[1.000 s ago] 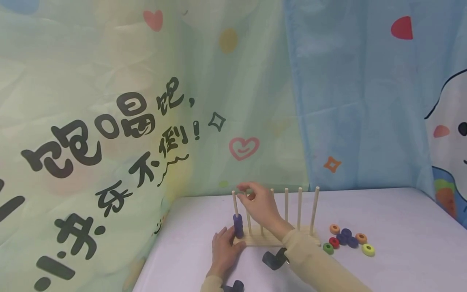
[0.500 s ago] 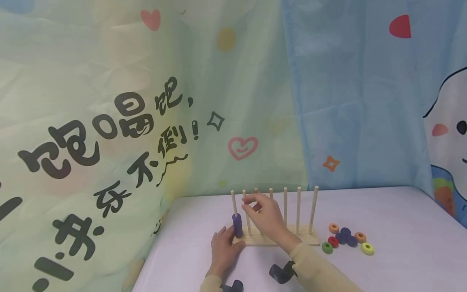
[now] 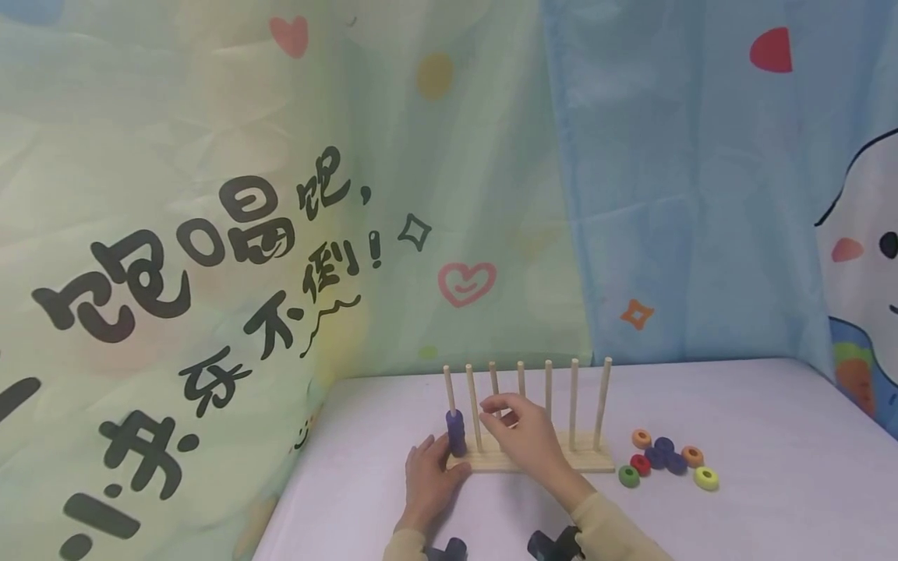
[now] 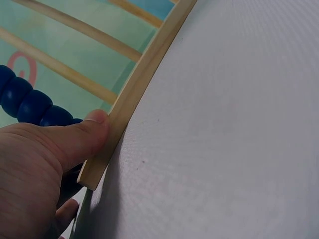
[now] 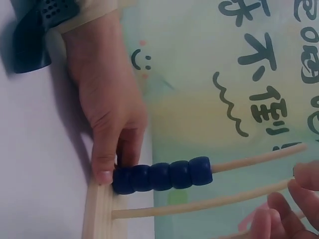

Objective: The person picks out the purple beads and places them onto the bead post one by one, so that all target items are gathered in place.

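Note:
A wooden peg stand [image 3: 533, 463] with several upright pegs sits on the table. My left hand [image 3: 429, 479] grips its left end, thumb along the front edge of the base [image 4: 130, 99] and fingers behind. Dark blue beads [image 5: 162, 176] are stacked on the leftmost peg, right beside that hand; they look purple in the head view. My right hand [image 3: 526, 432] hovers before the pegs near the second and third, thumb and fingers loosely bent with no bead visible between them. Only its fingertips [image 5: 306, 189] show at the lower right of the right wrist view.
Loose beads lie right of the stand: orange [image 3: 692, 456], blue [image 3: 663, 446], red [image 3: 640, 465], green [image 3: 628, 476] and yellow [image 3: 706, 478]. The white table [image 3: 351, 467] meets a printed curtain [image 3: 456, 195] at the back and left. Dark wrist devices [image 3: 554, 544] hang near both sleeves.
My right hand has moved down and to the right, away from the tops of the left pegs. The left hand and the stacked beads have stayed in place.

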Action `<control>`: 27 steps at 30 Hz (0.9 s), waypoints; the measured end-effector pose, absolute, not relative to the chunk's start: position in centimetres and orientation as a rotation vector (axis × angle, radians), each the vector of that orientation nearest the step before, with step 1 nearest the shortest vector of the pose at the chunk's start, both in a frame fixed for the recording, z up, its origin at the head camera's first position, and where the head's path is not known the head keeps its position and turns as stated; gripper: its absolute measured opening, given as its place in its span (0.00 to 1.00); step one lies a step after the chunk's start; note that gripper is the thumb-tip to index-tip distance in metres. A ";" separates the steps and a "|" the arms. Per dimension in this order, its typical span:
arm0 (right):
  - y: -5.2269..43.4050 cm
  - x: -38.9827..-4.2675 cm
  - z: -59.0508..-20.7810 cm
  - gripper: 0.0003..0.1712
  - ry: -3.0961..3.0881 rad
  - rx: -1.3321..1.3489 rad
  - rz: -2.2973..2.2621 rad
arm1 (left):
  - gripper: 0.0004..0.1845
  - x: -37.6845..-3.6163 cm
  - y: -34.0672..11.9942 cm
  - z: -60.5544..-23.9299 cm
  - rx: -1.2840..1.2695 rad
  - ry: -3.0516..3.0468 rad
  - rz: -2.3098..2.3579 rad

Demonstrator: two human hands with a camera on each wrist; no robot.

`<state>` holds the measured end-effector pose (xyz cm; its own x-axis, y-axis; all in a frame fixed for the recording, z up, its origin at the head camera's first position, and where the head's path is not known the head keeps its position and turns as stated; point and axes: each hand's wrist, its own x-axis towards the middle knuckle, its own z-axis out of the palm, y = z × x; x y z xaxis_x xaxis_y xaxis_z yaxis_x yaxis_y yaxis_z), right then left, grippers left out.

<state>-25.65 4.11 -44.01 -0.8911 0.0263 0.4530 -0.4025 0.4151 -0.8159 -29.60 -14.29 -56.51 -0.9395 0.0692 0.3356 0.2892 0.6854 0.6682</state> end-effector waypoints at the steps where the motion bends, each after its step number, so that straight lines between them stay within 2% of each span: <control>1: 4.2 -25.6 -44.1 0.08 -2.287 0.324 1.482 | 0.28 -29.6 -14.3 -56.5 -0.286 -2.615 -1.109; 17: 6.3 -24.4 -48.4 0.07 -2.440 0.146 1.501 | 0.28 -29.5 -14.2 -56.5 -0.295 -2.622 -1.092; 27: 7.7 -23.1 -48.8 0.09 -2.438 0.054 1.485 | 0.27 -29.5 -14.1 -56.2 -0.288 -2.621 -1.076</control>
<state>-23.10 7.69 -48.79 -0.9586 0.1150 0.2605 -0.1786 0.4695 -0.8647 -29.45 -14.07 -56.23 -0.9371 0.0731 0.3412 0.2917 0.7008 0.6510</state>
